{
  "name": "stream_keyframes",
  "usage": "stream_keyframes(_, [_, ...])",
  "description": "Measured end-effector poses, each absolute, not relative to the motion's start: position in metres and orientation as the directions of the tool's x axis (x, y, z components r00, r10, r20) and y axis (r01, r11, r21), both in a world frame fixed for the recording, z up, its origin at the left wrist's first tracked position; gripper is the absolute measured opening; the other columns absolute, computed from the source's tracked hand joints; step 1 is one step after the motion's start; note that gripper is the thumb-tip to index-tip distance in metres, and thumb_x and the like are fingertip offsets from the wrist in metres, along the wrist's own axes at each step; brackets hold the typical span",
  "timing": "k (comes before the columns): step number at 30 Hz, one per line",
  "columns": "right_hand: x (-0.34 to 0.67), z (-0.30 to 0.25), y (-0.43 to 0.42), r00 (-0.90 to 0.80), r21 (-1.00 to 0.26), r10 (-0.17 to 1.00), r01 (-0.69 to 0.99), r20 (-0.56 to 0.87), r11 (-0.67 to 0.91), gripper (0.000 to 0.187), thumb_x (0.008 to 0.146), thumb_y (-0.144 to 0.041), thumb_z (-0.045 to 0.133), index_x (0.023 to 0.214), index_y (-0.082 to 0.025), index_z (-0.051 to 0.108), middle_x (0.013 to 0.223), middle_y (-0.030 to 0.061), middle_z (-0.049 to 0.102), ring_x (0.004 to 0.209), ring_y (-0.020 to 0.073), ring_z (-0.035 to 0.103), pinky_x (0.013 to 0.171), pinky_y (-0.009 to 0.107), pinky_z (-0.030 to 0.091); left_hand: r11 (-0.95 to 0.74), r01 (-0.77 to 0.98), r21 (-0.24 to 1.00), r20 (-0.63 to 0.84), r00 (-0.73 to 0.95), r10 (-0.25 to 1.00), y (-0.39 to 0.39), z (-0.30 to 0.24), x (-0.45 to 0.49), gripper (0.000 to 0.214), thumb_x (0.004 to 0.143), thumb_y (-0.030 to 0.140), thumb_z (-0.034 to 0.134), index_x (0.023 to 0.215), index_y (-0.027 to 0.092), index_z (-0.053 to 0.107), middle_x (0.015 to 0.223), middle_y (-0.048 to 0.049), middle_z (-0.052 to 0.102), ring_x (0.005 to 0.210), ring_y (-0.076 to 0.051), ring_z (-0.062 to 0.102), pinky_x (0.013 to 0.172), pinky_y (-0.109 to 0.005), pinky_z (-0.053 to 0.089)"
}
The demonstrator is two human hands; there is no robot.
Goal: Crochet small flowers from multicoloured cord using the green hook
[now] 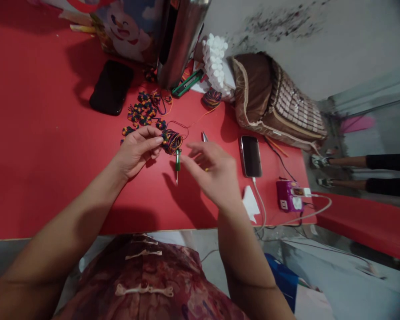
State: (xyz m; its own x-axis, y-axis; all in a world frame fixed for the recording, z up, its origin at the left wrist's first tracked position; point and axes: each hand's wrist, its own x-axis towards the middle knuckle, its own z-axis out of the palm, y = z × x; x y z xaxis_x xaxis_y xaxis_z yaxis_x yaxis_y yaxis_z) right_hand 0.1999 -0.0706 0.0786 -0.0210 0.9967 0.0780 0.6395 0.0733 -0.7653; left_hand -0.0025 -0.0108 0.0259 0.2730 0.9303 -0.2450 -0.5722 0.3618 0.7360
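Note:
My left hand [138,151] pinches a looped bundle of multicoloured yarn [172,141] between thumb and fingers, above the red table. A small hook tool with a green handle [178,161], likely a crochet hook, is at the lower side of the bundle with its thin metal tip pointing down. Just right of it is my right hand [213,171], slightly blurred, thumb and fingers apart, with nothing visible in it. Several small crocheted yarn pieces [143,109] lie beyond my left hand. A thin strand leads from near the bundle towards a yarn ball [212,98].
On the red table [36,155] are a black phone [111,87], a metal flask [183,44], a green cutter [187,83], a pen [204,137], a charging phone [251,156], a purple power adapter [288,195] and a brown padded bag [276,98]. Another person's legs [350,162] show at right.

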Motion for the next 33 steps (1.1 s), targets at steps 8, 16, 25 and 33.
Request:
stream_keyframes(8, [0.156, 0.045, -0.024, -0.093, -0.992, 0.988, 0.002, -0.126, -0.126, 0.027, 0.081, -0.038, 0.087, 0.089, -0.021, 0.068, 0.074, -0.0051, 0.059, 0.063, 0.0083, 0.049, 0.058, 0.024, 0.039, 0.350, -0.589, 0.728, -0.230, 0.272, 0.935, -0.007, 0.019, -0.006, 0.036, 0.060, 0.022, 0.107, 0.082, 0.014, 0.080, 0.071, 0.0013, 0.071, 0.055, -0.005, 0.061, 0.052, -0.015, 0.051])
stream_keyframes(16, [0.167, 0.025, -0.023, -0.178, -0.938, 0.954, -0.209, -0.242, -0.277, 0.045, 0.073, -0.049, 0.099, 0.086, -0.021, 0.067, 0.060, -0.0090, 0.058, 0.046, 0.0051, 0.042, 0.046, 0.022, 0.029, 0.520, -0.498, 0.694, -0.355, 0.391, 0.849, -0.007, 0.019, -0.009, 0.044, 0.062, 0.029, 0.108, 0.086, 0.015, 0.074, 0.063, 0.0023, 0.066, 0.050, -0.009, 0.058, 0.041, -0.017, 0.045])
stream_keyframes(25, [0.170, 0.025, -0.022, -0.197, -0.942, 0.957, -0.216, -0.214, -0.256, 0.045, 0.075, -0.052, 0.099, 0.088, -0.022, 0.067, 0.065, -0.0075, 0.061, 0.049, 0.0064, 0.047, 0.048, 0.023, 0.035, 0.533, -0.450, 0.716, -0.345, 0.436, 0.831, -0.007, 0.019, -0.010, 0.040, 0.066, 0.027, 0.104, 0.083, 0.017, 0.069, 0.063, 0.0016, 0.067, 0.049, -0.010, 0.061, 0.042, -0.018, 0.050])
stream_keyframes(33, [0.170, 0.023, -0.020, -0.163, -0.929, 0.953, -0.230, -0.256, -0.289, 0.046, 0.069, -0.052, 0.101, 0.086, -0.023, 0.070, 0.065, -0.0067, 0.065, 0.052, 0.0079, 0.048, 0.051, 0.025, 0.038, 0.497, -0.489, 0.717, -0.326, 0.395, 0.859, -0.004, 0.019, -0.011, 0.034, 0.068, 0.022, 0.101, 0.092, 0.015, 0.077, 0.066, 0.0006, 0.071, 0.051, -0.010, 0.064, 0.045, -0.018, 0.053])
